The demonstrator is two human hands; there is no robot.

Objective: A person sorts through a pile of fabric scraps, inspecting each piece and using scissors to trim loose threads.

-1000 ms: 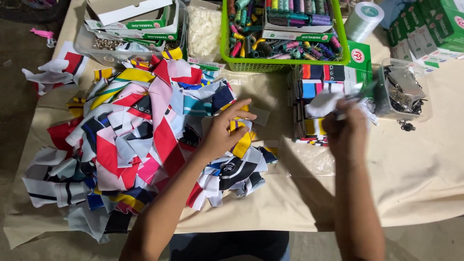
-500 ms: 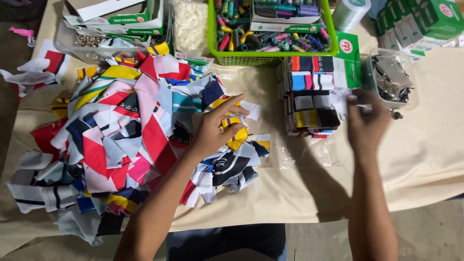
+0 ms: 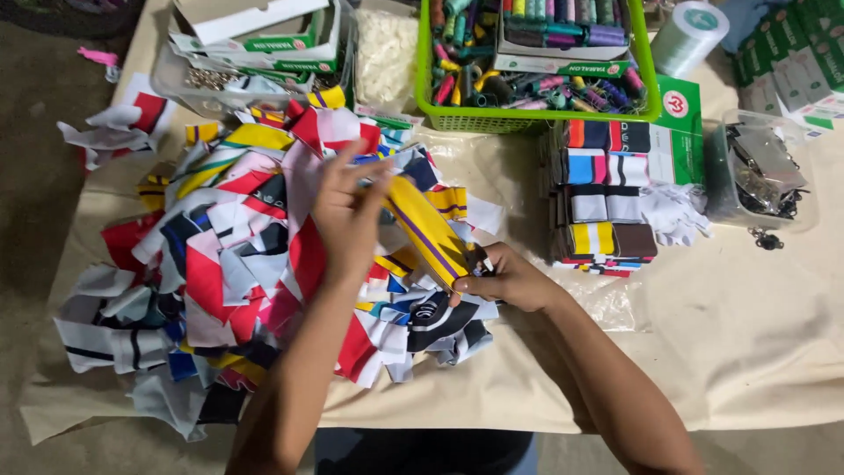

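A yellow fabric strip [image 3: 429,230] with a purple stripe stretches between both hands above a big heap of coloured fabric pieces [image 3: 220,264]. My left hand [image 3: 345,211] pinches its upper end over the heap. At the heap's right edge, my right hand [image 3: 503,280] grips the strip's lower end. A neat stack of folded striped pieces [image 3: 607,198] stands to the right of my hands on the beige table cover [image 3: 747,334].
A green basket [image 3: 536,116] of thread spools sits at the back, with cardboard boxes [image 3: 255,35] to its left. A clear tub of metal clips [image 3: 760,171] and a white thread cone [image 3: 690,35] are at the right. White fabric [image 3: 677,215] lies beside the stack.
My right hand has come back from the folded stack at the right to the heap. Both hands now hold a yellow strip that the left hand lifted out of the pile.
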